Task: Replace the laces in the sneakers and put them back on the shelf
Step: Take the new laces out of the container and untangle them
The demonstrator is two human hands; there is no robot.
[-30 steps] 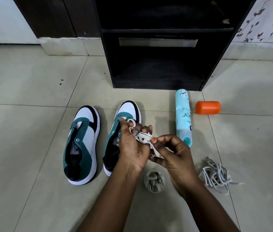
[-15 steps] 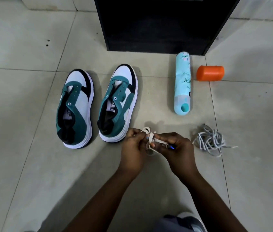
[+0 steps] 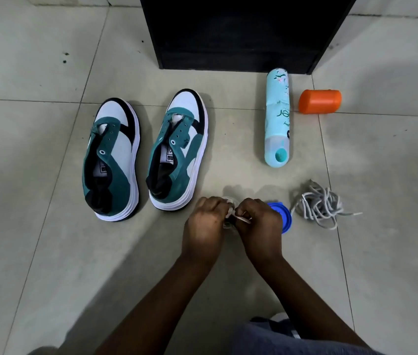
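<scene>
Near the bottom edge, the left hand (image 3: 206, 221) and right hand (image 3: 260, 221) have dropped low to the floor, fingers curled and pinching a bundled white lace (image 3: 229, 216) between them, now clear of the sneakers (image 3: 177, 149). Both sneakers sit unlaced at 10 o'clock; the old grey laces (image 3: 318, 204) lie at 3 o'clock, so threading seems not begun

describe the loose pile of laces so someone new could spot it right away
Start at the dark shelf unit and follow the light blue spray can lying in front of it toward the person. Just right of the can's near end sits a tangled heap of grey laces, the only loose pile there.
</scene>
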